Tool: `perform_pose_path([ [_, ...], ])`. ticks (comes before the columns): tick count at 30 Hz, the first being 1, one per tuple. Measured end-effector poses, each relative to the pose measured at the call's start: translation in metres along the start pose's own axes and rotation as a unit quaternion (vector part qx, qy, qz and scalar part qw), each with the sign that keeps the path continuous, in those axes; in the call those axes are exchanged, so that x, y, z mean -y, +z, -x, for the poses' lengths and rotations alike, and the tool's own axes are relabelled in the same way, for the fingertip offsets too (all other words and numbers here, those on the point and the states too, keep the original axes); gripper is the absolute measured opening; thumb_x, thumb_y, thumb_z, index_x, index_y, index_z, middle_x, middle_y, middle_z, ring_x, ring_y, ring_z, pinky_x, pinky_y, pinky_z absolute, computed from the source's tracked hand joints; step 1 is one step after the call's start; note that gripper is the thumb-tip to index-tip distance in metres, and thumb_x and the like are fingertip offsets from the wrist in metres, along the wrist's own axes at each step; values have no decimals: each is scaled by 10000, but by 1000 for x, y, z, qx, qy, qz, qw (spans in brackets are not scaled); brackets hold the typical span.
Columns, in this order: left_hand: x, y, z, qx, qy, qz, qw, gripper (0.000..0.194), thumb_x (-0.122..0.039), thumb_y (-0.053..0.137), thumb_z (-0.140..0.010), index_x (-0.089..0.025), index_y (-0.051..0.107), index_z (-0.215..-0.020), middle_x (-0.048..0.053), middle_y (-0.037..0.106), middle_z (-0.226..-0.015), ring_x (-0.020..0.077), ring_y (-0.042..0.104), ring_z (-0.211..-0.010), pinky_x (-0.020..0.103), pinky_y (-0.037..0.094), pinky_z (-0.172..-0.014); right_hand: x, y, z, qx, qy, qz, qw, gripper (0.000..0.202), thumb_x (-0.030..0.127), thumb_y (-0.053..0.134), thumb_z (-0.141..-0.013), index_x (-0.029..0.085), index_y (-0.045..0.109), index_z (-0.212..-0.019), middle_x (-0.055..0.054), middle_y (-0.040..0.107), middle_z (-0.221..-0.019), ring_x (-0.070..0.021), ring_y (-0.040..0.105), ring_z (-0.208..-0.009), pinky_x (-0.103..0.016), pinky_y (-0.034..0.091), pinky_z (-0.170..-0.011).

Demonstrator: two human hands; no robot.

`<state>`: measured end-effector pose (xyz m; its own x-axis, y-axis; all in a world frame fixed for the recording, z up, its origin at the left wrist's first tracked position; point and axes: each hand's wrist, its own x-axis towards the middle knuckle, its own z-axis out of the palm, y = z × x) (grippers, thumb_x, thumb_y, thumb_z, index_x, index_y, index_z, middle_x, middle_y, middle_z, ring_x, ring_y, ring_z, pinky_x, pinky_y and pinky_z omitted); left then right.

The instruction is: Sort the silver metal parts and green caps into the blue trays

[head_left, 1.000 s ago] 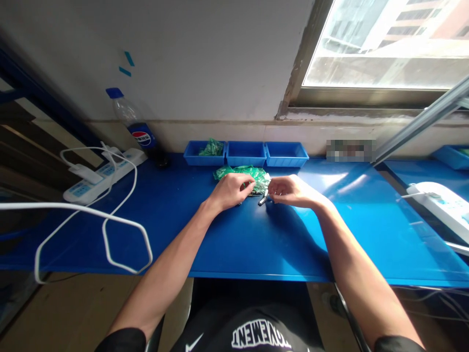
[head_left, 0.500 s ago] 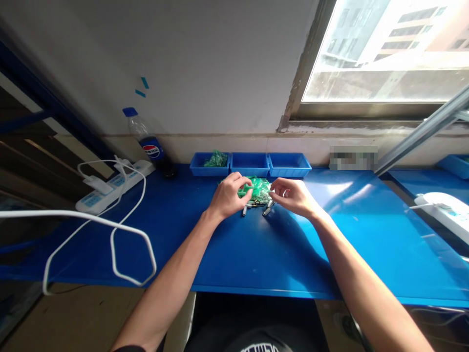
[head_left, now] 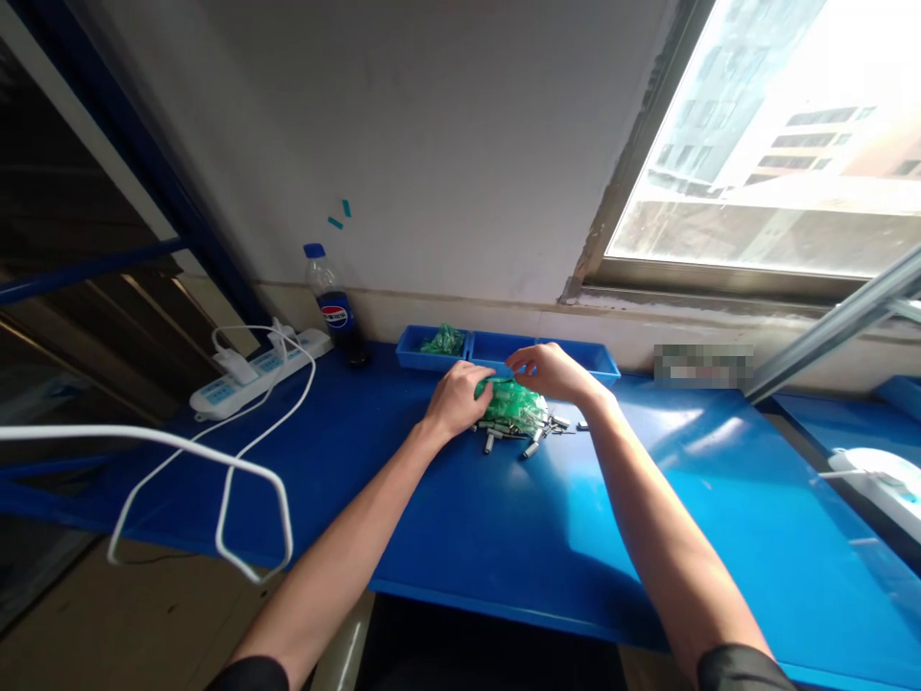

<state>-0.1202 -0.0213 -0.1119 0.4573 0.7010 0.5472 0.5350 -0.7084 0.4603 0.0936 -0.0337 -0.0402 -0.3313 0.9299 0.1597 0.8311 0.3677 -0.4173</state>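
A crumpled green plastic bag (head_left: 519,403) lies on the blue table among small silver metal cylinders (head_left: 531,448) and thin dark pins. My left hand (head_left: 460,398) is at the bag's left side, thumb and fingers closed on a bit of the green plastic. Just above the bag's far edge, my right hand (head_left: 551,372) has its fingertips bent together, pointing left. Whether anything sits in that pinch is too small to make out. Behind the right hand stands the middle blue bin (head_left: 496,345), with the right blue bin (head_left: 597,357) partly covered by it.
The left blue bin (head_left: 413,357) holds crumpled green plastic. A cola bottle (head_left: 337,317) stands by the wall, near a white power strip (head_left: 237,386) with looping white cables (head_left: 280,480). Another white power strip (head_left: 882,489) is at the right, beyond a metal post (head_left: 827,331).
The view has shifted, so things appear lower. My right hand has risen toward the bins and moved closer to my left hand. My left hand has stayed by the green bag, which now shows more.
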Motion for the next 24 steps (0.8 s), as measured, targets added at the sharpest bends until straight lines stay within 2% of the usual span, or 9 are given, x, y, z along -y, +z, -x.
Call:
perform_pose_path([
  [4, 8, -10, -22, 58, -21, -7, 998, 207, -237, 708, -816, -228, 827, -986, 106, 805, -987, 297, 727, -995, 403, 591, -902, -4, 13, -8, 33, -11, 37, 999, 322, 122, 668, -781, 215, 828, -1044, -63, 821, -995, -219, 754, -869, -278, 525, -796],
  [7, 11, -20, -37, 139, -14, -8, 990, 191, -229, 758, -732, -261, 836, -904, 69, 809, -924, 269, 750, -874, 335, 592, -795, -6, 19, -9, 29, -15, 62, 998, 298, 123, 648, -802, 231, 843, -999, -62, 823, -974, -224, 755, -874, -275, 502, -762],
  [9, 11, -24, -45, 164, -9, -14, 986, 159, -204, 753, -718, -256, 835, -844, 65, 800, -852, 263, 747, -804, 326, 581, -743, -6, 20, -7, 16, -16, 69, 997, 264, 144, 651, -820, 236, 849, -969, -66, 821, -949, -225, 750, -853, -276, 486, -729],
  [14, 13, -24, -54, 175, 6, -6, 985, 140, -181, 763, -707, -244, 832, -811, 72, 786, -796, 269, 727, -740, 338, 556, -705, -4, 18, -4, -35, -23, 52, 998, 232, 159, 645, -855, 229, 854, -926, -81, 811, -889, -231, 737, -821, -289, 469, -730],
  [17, 17, -28, -57, 170, 9, 2, 985, 140, -176, 738, -761, -227, 835, -849, 82, 795, -832, 262, 734, -765, 328, 544, -718, -4, 15, -3, -64, -34, 31, 997, 209, 182, 659, -858, 204, 852, -936, -80, 808, -891, -225, 729, -814, -290, 470, -752],
  [19, 20, -33, -60, 166, 13, 25, 986, 152, -174, 709, -798, -222, 834, -872, 75, 803, -861, 245, 740, -787, 310, 540, -734, -4, 13, -3, -90, -43, -3, 995, 206, 190, 655, -861, 183, 845, -941, -73, 806, -897, -212, 725, -816, -281, 475, -757],
  [24, 25, -53, -68, 163, 10, 87, 983, 176, -307, 701, -856, -184, 814, -912, 54, 804, -888, 210, 732, -810, 278, 541, -760, -3, 14, -2, -138, -56, -97, 984, 165, 267, 699, -844, 184, 817, -925, -43, 792, -838, -185, 713, -768, -271, 514, -743],
])
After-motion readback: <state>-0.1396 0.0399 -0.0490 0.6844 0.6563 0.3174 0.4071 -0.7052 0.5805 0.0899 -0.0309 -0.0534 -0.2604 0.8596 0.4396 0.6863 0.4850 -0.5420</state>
